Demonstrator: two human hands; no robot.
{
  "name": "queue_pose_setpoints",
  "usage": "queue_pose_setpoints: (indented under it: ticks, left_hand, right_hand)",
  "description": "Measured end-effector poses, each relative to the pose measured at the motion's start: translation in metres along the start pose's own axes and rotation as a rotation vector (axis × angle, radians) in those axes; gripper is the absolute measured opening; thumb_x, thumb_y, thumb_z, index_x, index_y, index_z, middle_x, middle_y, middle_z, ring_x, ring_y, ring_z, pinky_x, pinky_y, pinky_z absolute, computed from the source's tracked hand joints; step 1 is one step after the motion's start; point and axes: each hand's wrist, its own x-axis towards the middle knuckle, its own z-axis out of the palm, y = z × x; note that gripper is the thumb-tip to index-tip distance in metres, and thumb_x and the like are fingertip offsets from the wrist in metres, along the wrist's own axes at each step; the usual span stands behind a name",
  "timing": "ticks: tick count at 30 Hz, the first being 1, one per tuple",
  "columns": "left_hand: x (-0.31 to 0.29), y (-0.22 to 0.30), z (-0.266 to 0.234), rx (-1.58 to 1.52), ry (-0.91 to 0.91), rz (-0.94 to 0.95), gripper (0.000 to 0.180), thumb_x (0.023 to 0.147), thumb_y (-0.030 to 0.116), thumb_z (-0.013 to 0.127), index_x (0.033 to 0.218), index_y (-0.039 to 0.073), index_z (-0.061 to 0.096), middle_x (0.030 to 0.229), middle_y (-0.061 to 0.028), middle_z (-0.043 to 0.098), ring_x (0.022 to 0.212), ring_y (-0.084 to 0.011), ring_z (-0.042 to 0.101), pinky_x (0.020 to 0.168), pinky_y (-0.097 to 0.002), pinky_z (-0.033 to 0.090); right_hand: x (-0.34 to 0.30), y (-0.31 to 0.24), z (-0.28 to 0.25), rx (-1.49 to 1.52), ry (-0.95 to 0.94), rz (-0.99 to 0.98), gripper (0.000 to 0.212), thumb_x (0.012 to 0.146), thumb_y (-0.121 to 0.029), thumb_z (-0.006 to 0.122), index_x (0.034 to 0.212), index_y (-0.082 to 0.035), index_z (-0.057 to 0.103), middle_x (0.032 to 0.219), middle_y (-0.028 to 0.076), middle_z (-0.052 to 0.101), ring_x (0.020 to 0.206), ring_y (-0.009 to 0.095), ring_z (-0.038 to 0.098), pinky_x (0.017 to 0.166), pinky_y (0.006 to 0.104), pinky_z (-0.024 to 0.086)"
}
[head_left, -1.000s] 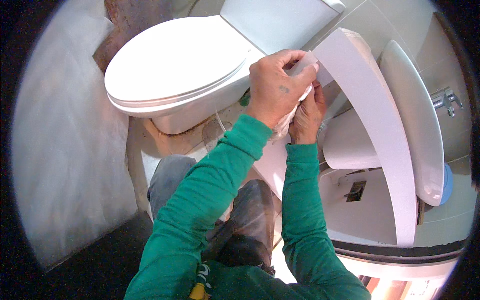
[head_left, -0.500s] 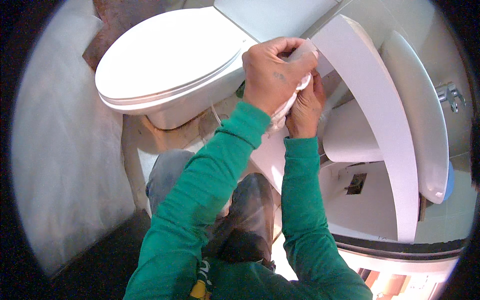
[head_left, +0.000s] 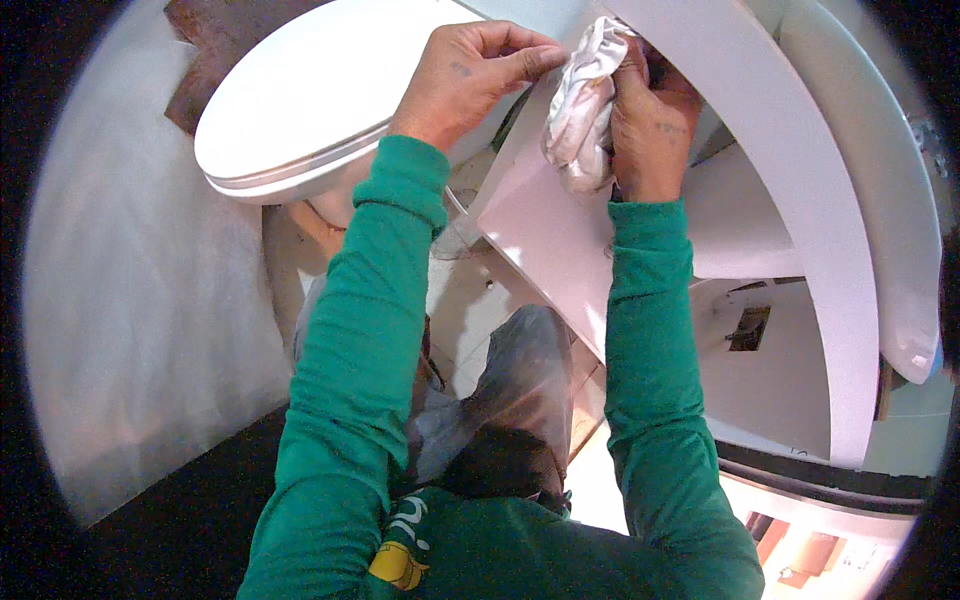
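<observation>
Cloth (head_left: 580,120): white, bunched and smudged in places, it hung just left of the right fingers, its loose end dangling lower than their tips.
Right hand (head_left: 655,130): closed around the cloth, thumb toward its upper side; the other fingers curled away into shadow, so I couldn't tell how hard they squeezed.
Left hand (head_left: 455,85): thumb and forefinger met in a pinch beside the cloth's upper left; whether they had a fold of it, I couldn't tell.
Handling: it looked to me like sorting the cloth between two hands. Best done, I thought, with the right grip firm and the left taking small pinches, the loose end tucked in.
Panel (head_left: 550,235): pale and flat, it lay below the fingers; a trailing end could have brushed it.
Board (head_left: 800,170): white and curved, it stood close to the right of the right fingers, so small wrist turns seemed wiser than wide swings.
Toilet (head_left: 300,100): left of the left fingers, lid down.
Basin (head_left: 880,170): farther right of the right fingers, past the board.
</observation>
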Motion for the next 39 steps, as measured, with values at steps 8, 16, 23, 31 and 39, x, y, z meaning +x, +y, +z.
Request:
queue_pose_setpoints:
  ticks: [8, 16, 23, 31, 39]
  left_hand:
    - [0.001, 0.001, 0.013, -0.140, 0.020, -0.037, 0.022, 0.095, 0.016, 0.074, 0.104, -0.003, 0.073, 0.092, -0.0028, 0.072, 0.084, -0.0095, 0.063, 0.077, -0.0253, 0.054]
    - [0.001, 0.003, 0.015, -0.179, 0.034, -0.064, 0.019, 0.094, 0.013, 0.075, 0.105, -0.002, 0.073, 0.093, -0.0027, 0.072, 0.083, -0.0083, 0.064, 0.076, -0.0230, 0.054]
    - [-0.001, -0.003, 0.014, -0.244, 0.046, -0.041, 0.021, 0.094, 0.016, 0.076, 0.107, 0.000, 0.072, 0.095, -0.0021, 0.072, 0.082, -0.0094, 0.064, 0.076, -0.0231, 0.054]
    - [-0.018, -0.008, 0.034, 0.191, 0.222, 0.152, 0.038, 0.082, 0.022, 0.086, 0.109, -0.001, 0.072, 0.100, -0.0085, 0.074, 0.091, -0.0164, 0.071, 0.080, -0.0292, 0.058]
    - [-0.020, 0.000, 0.038, 0.168, 0.200, 0.013, 0.039, 0.084, 0.024, 0.085, 0.111, -0.002, 0.074, 0.101, -0.0096, 0.075, 0.090, -0.0123, 0.068, 0.082, -0.0271, 0.055]
  right_hand:
    - [-0.037, 0.001, 0.000, -0.227, -0.112, 0.154, 0.032, 0.095, -0.033, 0.070, 0.092, -0.002, 0.060, 0.085, 0.020, 0.067, 0.078, 0.037, 0.064, 0.075, 0.0443, 0.050]
    - [-0.093, 0.025, 0.016, -0.187, -0.192, 0.359, 0.033, 0.095, -0.033, 0.071, 0.090, -0.003, 0.057, 0.081, 0.019, 0.065, 0.077, 0.036, 0.063, 0.074, 0.0444, 0.049]
    - [-0.124, 0.038, 0.029, -0.141, -0.221, 0.463, 0.025, 0.093, -0.021, 0.071, 0.088, -0.002, 0.056, 0.081, 0.020, 0.065, 0.076, 0.035, 0.063, 0.073, 0.0427, 0.050]
    - [-0.180, 0.066, 0.044, -0.117, -0.251, 0.572, 0.026, 0.094, -0.022, 0.071, 0.091, 0.001, 0.059, 0.086, 0.022, 0.067, 0.078, 0.036, 0.065, 0.074, 0.0434, 0.052]
    - [-0.127, 0.045, 0.019, 0.161, -0.258, 0.541, 0.029, 0.098, -0.026, 0.069, 0.099, 0.003, 0.063, 0.087, 0.012, 0.068, 0.083, 0.019, 0.060, 0.078, 0.0348, 0.050]
